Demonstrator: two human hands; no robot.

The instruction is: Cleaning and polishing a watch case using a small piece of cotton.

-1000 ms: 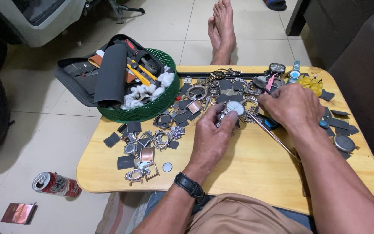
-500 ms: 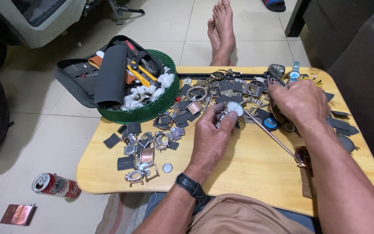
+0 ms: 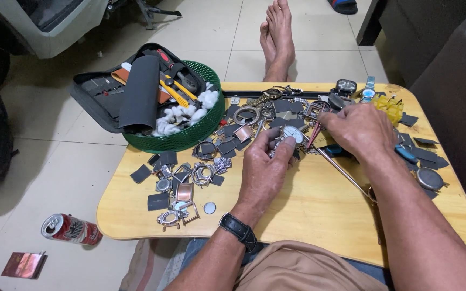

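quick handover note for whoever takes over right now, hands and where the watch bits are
Left hand: holds a round white-faced watch in its fingertips, above the wooden table.
Right hand: palm down among the loose parts beside the watch; its grip is hidden.
Watch cases and dark pads lie at the table's left; green basket at the far left corner.
Done: parts spread out. Left: the watch in hand.

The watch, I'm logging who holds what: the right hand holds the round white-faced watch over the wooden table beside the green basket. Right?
Not quite. The head view shows the left hand holding the round white-faced watch, over the wooden table beside the green basket. The right hand hovers over other parts.
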